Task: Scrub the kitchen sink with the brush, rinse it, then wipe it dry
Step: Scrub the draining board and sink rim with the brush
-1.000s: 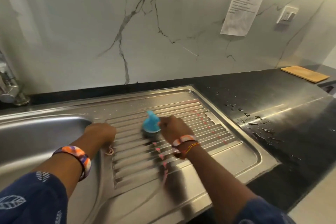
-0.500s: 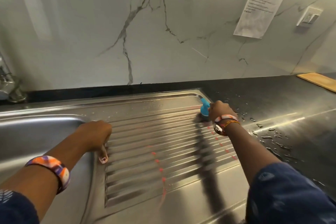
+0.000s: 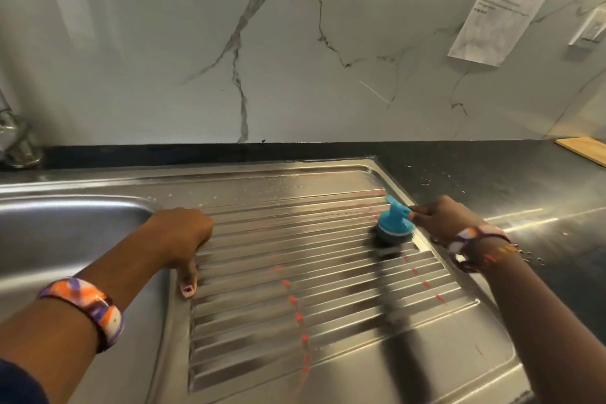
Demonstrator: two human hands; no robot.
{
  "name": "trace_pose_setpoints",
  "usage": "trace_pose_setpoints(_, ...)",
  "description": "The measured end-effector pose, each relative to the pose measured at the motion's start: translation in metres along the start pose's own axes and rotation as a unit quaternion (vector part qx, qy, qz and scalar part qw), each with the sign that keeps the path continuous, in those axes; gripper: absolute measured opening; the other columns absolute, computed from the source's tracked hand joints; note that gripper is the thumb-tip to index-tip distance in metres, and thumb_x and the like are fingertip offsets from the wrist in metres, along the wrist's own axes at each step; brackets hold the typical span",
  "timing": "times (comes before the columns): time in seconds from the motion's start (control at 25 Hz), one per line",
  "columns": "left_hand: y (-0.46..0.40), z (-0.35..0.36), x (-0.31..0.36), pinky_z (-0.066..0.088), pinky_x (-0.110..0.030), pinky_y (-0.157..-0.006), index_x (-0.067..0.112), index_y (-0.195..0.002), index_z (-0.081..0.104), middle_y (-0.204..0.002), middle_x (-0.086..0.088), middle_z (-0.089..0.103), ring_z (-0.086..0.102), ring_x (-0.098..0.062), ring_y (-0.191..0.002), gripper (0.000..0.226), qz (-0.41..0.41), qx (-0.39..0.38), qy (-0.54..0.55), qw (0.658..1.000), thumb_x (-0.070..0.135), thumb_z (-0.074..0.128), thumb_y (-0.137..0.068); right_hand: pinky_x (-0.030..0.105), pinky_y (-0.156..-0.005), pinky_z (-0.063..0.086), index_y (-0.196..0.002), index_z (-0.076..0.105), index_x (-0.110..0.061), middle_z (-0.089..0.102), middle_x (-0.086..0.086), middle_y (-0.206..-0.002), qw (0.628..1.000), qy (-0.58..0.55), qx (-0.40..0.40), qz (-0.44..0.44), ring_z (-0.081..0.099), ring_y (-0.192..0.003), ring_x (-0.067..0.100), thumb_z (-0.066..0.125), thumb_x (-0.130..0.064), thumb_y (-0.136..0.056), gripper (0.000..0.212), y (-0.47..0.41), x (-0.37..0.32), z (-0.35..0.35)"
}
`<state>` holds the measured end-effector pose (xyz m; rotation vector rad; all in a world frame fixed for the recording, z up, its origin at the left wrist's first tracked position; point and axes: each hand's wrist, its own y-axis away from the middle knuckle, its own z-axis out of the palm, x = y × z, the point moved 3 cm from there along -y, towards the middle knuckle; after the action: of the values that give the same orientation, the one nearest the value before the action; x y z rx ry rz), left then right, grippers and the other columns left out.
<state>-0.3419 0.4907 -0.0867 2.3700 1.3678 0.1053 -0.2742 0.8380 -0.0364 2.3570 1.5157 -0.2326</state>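
Observation:
A steel sink (image 3: 75,233) with a ribbed drainboard (image 3: 295,289) fills the lower view. A blue-handled scrub brush (image 3: 393,226) with dark bristles stands on the drainboard's far right ribs. My right hand (image 3: 442,220) grips its blue handle from the right. My left hand (image 3: 183,236) rests at the drainboard's left edge beside the basin, fingers curled under and thumb pointing down, holding nothing.
A tap base (image 3: 19,147) stands at the far left behind the basin. The black countertop (image 3: 524,193) to the right carries water drops. A wooden board (image 3: 587,147) lies at the far right. A paper sheet (image 3: 505,3) hangs on the marble wall.
My right hand moved the brush from the drainboard's middle to its far right corner, then slightly back toward me. My left hand has stayed at the drainboard's left edge.

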Motion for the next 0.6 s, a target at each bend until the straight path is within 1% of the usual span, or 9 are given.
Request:
trace_pose_setpoints(0.08,-0.001,-0.001,0.0,0.03,-0.017,-0.056,0.028,-0.066,0.031,-0.085,0.008,0.041,0.042,-0.009,-0.08,0.051,0.0,-0.009,-0.004,1.0,0.039,0.08,-0.068,0.021,-0.07,0.041,-0.126,0.058,-0.006,0.065,0.012,-0.106,0.999,-0.029,0.041,0.009,0.056,-0.084,0.022,0.048,-0.026,-0.097,0.037,-0.031,-0.021,0.005)
trace_pose_setpoints(0.16,-0.003,-0.004,0.003,0.033,-0.02,-0.064,0.025,-0.065,0.033,-0.088,0.006,0.044,0.044,-0.011,-0.081,0.05,0.008,-0.016,-0.03,0.999,0.039,0.081,-0.067,0.025,-0.076,0.04,-0.128,0.056,-0.002,0.063,0.016,-0.116,0.995,-0.075,0.066,0.023,0.055,-0.089,0.023,0.049,-0.025,-0.096,0.04,-0.056,-0.036,0.011)
trace_pose_setpoints(0.2,-0.004,-0.005,0.005,0.034,-0.021,-0.068,0.024,-0.066,0.034,-0.09,0.005,0.046,0.045,-0.012,-0.082,0.049,0.012,-0.017,-0.043,0.999,0.038,0.081,-0.068,0.026,-0.075,0.04,-0.127,0.056,-0.001,0.064,0.015,-0.113,0.994,-0.084,0.061,0.026,0.054,-0.085,0.021,0.05,-0.025,-0.096,0.04,-0.061,-0.039,0.012)
trace_pose_setpoints(0.28,-0.005,-0.008,0.007,0.034,-0.023,-0.07,0.023,-0.066,0.035,-0.092,0.004,0.047,0.046,-0.012,-0.083,0.046,0.018,-0.013,-0.066,0.998,0.036,0.079,-0.071,0.023,-0.064,0.042,-0.124,0.057,-0.001,0.063,0.012,-0.091,0.995,-0.089,0.035,0.027,0.05,-0.069,0.017,0.051,-0.027,-0.095,0.04,-0.054,-0.038,0.009)
trace_pose_setpoints(0.36,-0.005,-0.009,0.007,0.033,-0.021,-0.064,0.023,-0.064,0.033,-0.091,0.004,0.046,0.045,-0.012,-0.082,0.048,0.019,-0.007,-0.067,0.998,0.036,0.079,-0.071,0.019,-0.046,0.039,-0.118,0.061,-0.001,0.053,0.005,-0.068,0.995,-0.095,-0.008,0.025,0.043,-0.055,0.014,0.052,-0.029,-0.095,0.037,-0.027,-0.027,0.002)
trace_pose_setpoints(0.4,-0.004,-0.007,0.005,0.031,-0.02,-0.059,0.024,-0.064,0.032,-0.088,0.005,0.045,0.044,-0.011,-0.08,0.05,0.016,-0.007,-0.057,0.998,0.038,0.08,-0.069,0.019,-0.043,0.036,-0.116,0.063,-0.004,0.05,0.003,-0.063,0.995,-0.092,-0.025,0.025,0.042,-0.052,0.013,0.052,-0.03,-0.095,0.035,-0.011,-0.018,-0.001)
trace_pose_setpoints(0.52,0.001,-0.002,-0.002,0.026,-0.015,-0.052,0.027,-0.066,0.031,-0.077,0.01,0.039,0.038,-0.005,-0.069,0.051,-0.004,0.004,-0.008,1.0,0.041,0.08,-0.066,0.018,-0.045,0.036,-0.12,0.063,-0.012,0.051,0.001,-0.062,0.997,-0.046,-0.059,0.033,0.044,-0.052,0.011,0.052,-0.032,-0.095,0.034,0.031,0.004,-0.005)
trace_pose_setpoints(0.56,0.002,0.0,-0.004,0.026,-0.015,-0.052,0.027,-0.066,0.031,-0.074,0.011,0.037,0.036,-0.004,-0.064,0.051,-0.01,0.009,0.003,1.0,0.041,0.081,-0.066,0.02,-0.049,0.039,-0.122,0.062,-0.014,0.055,0.002,-0.066,0.998,-0.027,-0.051,0.035,0.048,-0.056,0.013,0.05,-0.032,-0.096,0.034,0.035,0.007,-0.004)
trace_pose_setpoints(0.6,0.003,0.002,-0.005,0.026,-0.015,-0.051,0.027,-0.066,0.032,-0.072,0.011,0.037,0.035,-0.004,-0.061,0.051,-0.014,0.012,0.009,1.0,0.041,0.081,-0.065,0.022,-0.057,0.043,-0.125,0.06,-0.015,0.061,0.004,-0.076,0.999,-0.001,-0.024,0.031,0.054,-0.065,0.016,0.048,-0.032,-0.097,0.035,0.032,0.007,-0.002)
